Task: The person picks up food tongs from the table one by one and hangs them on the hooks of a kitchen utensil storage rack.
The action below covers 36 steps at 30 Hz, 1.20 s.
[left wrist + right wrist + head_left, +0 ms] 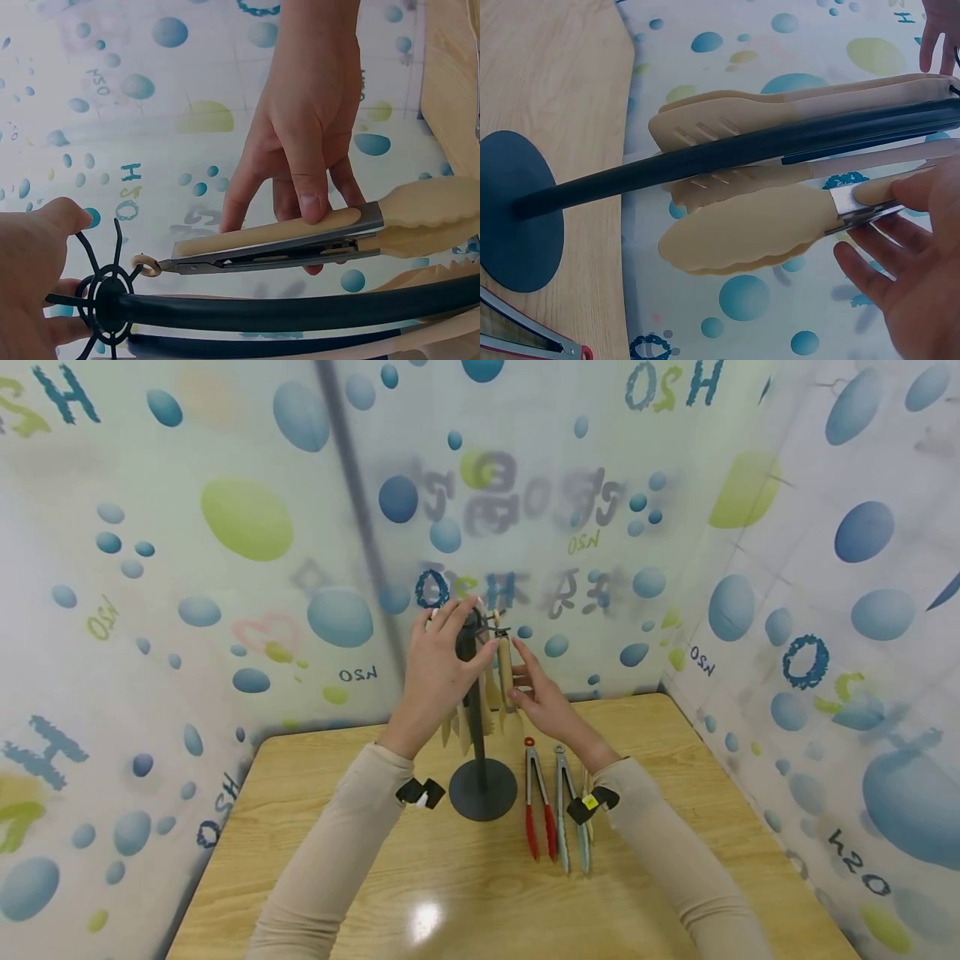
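Observation:
A dark utensil stand (483, 792) with a round base stands upright on the table. My left hand (438, 672) holds its top, thumb and fingers around the ring of hooks (112, 304). My right hand (551, 702) pinches the handle of beige-headed tongs (262, 238), thumb on one side and fingers on the other. Their heads point down, and their small pull ring (146, 264) is at a hook's tip; whether it hangs there I cannot tell. Beige utensils, including a slotted turner (705, 135), hang around the pole beside the tongs.
Right of the base, red-tipped tongs (532, 835) and grey-blue-tipped tongs (564, 843) lie on the wooden table (315, 835). Another pale item is partly hidden under my right wrist. Patterned walls (247, 518) close in the back and sides.

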Motion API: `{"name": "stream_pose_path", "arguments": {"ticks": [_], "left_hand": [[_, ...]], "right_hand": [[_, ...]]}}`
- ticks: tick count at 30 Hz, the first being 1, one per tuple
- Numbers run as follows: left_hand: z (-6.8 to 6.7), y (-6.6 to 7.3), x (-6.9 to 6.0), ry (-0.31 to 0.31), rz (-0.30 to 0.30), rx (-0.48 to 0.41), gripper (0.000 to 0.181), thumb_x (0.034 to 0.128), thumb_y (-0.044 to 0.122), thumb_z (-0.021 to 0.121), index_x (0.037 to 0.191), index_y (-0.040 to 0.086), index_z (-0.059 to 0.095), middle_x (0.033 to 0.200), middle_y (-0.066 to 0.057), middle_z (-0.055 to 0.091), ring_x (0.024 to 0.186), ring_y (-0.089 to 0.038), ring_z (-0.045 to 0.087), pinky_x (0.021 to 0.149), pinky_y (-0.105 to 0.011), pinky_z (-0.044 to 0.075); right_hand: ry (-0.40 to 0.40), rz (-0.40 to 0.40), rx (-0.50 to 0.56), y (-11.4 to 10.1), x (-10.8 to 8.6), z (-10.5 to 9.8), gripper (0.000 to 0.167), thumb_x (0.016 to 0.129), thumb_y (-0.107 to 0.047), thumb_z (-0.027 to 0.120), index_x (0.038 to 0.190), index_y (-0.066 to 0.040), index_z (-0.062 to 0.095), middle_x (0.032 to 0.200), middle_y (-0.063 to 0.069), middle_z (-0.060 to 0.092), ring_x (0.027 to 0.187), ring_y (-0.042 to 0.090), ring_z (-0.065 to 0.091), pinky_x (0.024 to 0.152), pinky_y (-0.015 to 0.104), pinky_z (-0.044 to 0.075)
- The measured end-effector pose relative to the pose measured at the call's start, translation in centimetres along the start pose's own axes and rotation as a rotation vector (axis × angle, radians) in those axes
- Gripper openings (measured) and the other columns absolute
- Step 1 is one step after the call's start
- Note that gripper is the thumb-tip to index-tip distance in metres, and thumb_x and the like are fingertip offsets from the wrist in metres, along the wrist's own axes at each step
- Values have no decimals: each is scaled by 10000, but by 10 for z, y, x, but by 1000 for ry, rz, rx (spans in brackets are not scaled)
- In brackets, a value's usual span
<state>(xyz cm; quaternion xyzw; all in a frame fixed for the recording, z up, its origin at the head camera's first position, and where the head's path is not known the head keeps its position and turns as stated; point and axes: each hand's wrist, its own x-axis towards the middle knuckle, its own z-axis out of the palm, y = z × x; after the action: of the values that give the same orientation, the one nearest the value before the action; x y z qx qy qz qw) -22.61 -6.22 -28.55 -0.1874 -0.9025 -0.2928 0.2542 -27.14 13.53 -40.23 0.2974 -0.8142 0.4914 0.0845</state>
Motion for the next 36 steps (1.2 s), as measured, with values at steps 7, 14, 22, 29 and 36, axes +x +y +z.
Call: {"name": "stream_pose_path", "arguments": {"ticks": [7,14,22,29,36], "left_hand": [[1,0,0,-2,0,15,650,955,464,616,1524,233,404,1579,-107,393,1469,-438,277,1185,-595,269],[1,0,1,-10,0,42,681,945,505,614,1528,228,396,1575,-112,399,1465,-435,292,1184,-585,275],[-1,1,1,1,7,43,648,962,504,587,1517,216,418,1559,-119,424,1455,-429,319,1184,-579,278],[-3,3,2,-15,-5,53,581,1002,481,517,1514,222,423,1572,-104,411,1453,-426,327,1177,-606,260],[-6,7,1,-57,-50,117,607,996,547,485,1541,316,353,1587,-43,395,1448,-436,321,1084,-711,280]], "right_hand": [[-31,46,13,0,-4,-3,856,1008,-76,546,1604,-291,-30,1444,222,481,1292,402,538,1001,530,502],[-60,159,-31,10,-18,-13,826,1013,-141,558,1607,-276,0,1470,212,456,1312,404,513,1040,553,462],[-35,313,-89,41,-45,-23,747,1016,-155,548,1607,-189,92,1494,256,423,1337,452,467,1055,572,440],[62,498,-202,75,-75,-30,697,981,-171,520,1580,-58,182,1423,292,473,1298,467,486,1038,589,436],[59,573,-257,98,-105,-12,622,963,-130,514,1533,-4,297,1386,303,502,1118,420,583,905,515,501]]}}
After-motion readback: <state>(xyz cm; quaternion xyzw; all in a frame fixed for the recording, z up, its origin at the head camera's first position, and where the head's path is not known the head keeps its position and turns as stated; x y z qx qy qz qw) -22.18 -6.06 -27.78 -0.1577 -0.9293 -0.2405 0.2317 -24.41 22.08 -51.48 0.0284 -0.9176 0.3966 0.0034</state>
